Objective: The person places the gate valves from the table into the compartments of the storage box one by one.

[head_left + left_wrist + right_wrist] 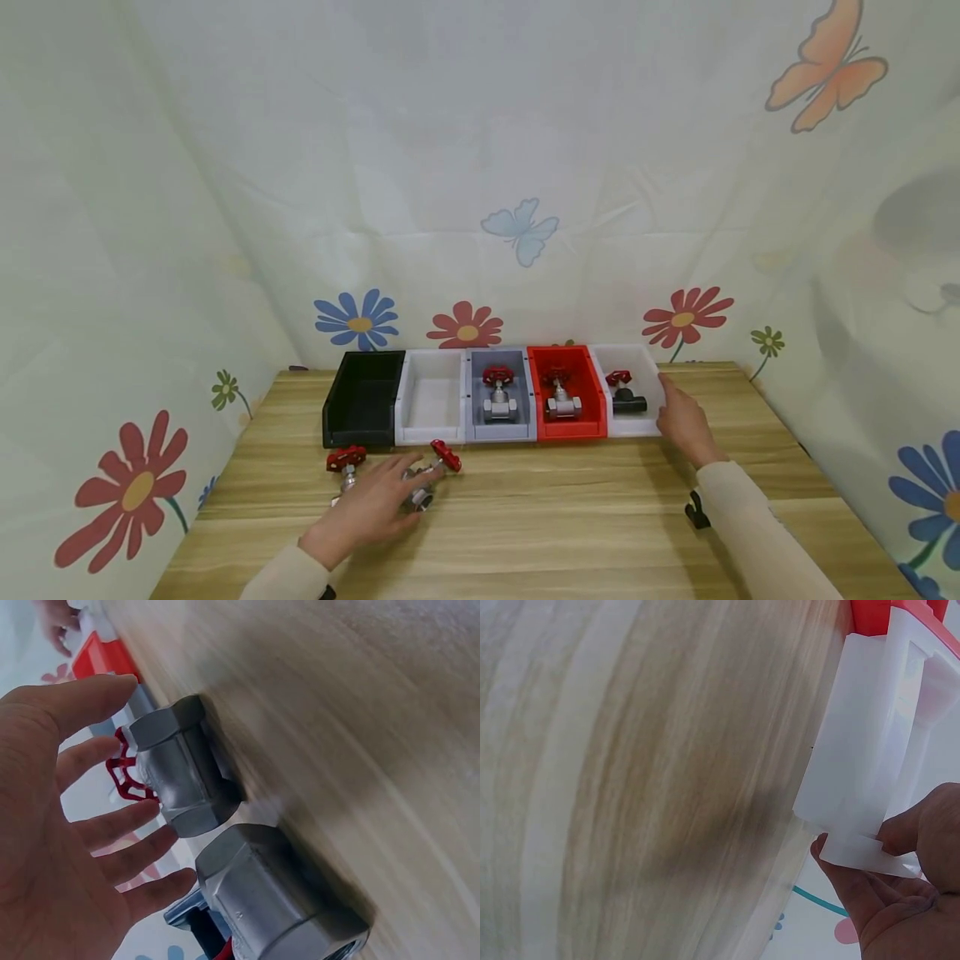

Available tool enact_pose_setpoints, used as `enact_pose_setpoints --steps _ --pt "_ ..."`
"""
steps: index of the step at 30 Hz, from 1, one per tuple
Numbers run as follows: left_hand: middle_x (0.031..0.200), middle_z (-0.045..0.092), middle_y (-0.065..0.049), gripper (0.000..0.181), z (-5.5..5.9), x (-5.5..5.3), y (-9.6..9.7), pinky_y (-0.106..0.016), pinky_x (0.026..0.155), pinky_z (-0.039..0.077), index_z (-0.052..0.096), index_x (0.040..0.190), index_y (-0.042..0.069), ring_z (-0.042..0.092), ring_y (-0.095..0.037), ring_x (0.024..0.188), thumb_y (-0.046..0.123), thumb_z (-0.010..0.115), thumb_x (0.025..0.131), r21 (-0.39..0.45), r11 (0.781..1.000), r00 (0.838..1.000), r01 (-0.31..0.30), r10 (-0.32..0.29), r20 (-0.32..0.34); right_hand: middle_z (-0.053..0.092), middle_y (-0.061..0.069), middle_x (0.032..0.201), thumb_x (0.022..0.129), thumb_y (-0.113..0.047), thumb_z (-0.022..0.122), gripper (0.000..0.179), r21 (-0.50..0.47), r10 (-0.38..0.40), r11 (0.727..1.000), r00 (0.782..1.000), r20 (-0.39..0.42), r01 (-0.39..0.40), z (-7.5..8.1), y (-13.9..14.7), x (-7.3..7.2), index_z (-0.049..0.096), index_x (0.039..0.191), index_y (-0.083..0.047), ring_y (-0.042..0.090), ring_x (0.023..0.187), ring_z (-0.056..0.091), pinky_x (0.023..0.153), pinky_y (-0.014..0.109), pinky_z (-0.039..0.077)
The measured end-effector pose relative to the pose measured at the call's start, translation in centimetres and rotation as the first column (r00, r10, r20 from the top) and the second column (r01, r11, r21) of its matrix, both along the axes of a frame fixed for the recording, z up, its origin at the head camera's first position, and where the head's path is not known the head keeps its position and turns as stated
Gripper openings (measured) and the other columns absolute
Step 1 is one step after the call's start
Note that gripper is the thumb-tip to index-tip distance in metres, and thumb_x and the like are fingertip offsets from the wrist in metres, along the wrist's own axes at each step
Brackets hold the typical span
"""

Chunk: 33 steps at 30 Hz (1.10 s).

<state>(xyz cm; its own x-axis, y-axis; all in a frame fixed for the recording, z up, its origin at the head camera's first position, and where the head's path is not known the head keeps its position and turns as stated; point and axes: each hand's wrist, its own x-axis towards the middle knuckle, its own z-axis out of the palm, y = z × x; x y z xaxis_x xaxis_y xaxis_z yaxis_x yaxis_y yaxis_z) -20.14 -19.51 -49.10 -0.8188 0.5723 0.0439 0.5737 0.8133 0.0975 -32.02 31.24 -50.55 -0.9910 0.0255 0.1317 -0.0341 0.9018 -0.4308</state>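
Note:
My left hand [372, 504] reaches over two metal valves with red handwheels on the table, fingers spread and relaxed. One valve [420, 498] lies tilted by the fingertips, partly hidden by the hand; the other valve [348, 473] stands just behind the hand. In the left wrist view, the nearer valve body [277, 900] and the farther valve body [184, 769] lie beside the fingers. At the far right, my right hand [684, 423] pinches the side wall of a white bin [855, 750], thumb inside and fingers outside. This bin holds a black-bodied valve [628, 400] with a red handwheel.
Left of that bin stand a red bin [567, 431] and a grey bin [501, 432], each with a metal valve. Farther left are another white bin [431, 408] and a black bin [363, 408]. A small black object [697, 510] lies by the right forearm. A flowered curtain [450, 167] hangs behind.

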Motion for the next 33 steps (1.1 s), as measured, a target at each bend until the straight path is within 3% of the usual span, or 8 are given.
enact_pose_setpoints --steps 6,14,26,33 --pt "0.143 0.051 -0.016 0.06 -0.5 -0.2 0.2 -0.062 0.099 0.044 0.053 0.142 0.028 0.052 -0.04 0.128 0.038 0.073 0.086 0.022 1.0 0.999 -0.016 0.015 0.052 0.051 0.04 0.131 0.089 0.004 0.054 0.062 0.011 0.004 1.0 1.0 -0.022 -0.004 -0.1 0.1 0.0 0.03 0.146 0.01 0.054 0.111 0.057 0.092 0.063 0.047" --pt "0.139 0.054 -0.015 0.055 -1.3 -0.7 0.4 -0.059 0.097 0.047 0.056 0.138 0.031 0.055 -0.037 0.125 0.041 0.071 0.087 -0.002 0.999 0.992 -0.038 0.038 0.121 0.05 0.039 0.132 0.09 0.004 0.053 0.062 0.006 -0.001 1.0 1.0 -0.01 0.001 -0.2 0.2 0.0 0.029 0.147 0.01 0.053 0.112 0.057 0.093 0.063 0.047" --pt "0.127 0.057 -0.013 0.046 -1.4 -1.0 1.3 -0.051 0.08 0.053 0.062 0.128 0.029 0.058 -0.03 0.109 0.029 0.074 0.084 0.008 1.0 0.997 -0.019 0.019 0.07 0.049 0.039 0.134 0.092 0.003 0.052 0.063 -0.004 -0.012 1.0 1.0 0.005 0.012 -0.1 0.2 -0.1 0.027 0.149 0.008 0.052 0.113 0.057 0.094 0.063 0.047" --pt "0.128 0.055 -0.012 0.046 -1.5 -1.2 1.3 -0.05 0.08 0.052 0.062 0.123 0.029 0.054 -0.027 0.107 0.024 0.075 0.079 -0.017 0.999 0.989 -0.044 0.046 0.142 0.046 0.038 0.138 0.093 0.003 0.052 0.064 -0.017 -0.02 1.0 0.999 0.042 0.021 -0.1 -0.1 -0.1 0.024 0.151 0.006 0.05 0.115 0.056 0.096 0.062 0.046"
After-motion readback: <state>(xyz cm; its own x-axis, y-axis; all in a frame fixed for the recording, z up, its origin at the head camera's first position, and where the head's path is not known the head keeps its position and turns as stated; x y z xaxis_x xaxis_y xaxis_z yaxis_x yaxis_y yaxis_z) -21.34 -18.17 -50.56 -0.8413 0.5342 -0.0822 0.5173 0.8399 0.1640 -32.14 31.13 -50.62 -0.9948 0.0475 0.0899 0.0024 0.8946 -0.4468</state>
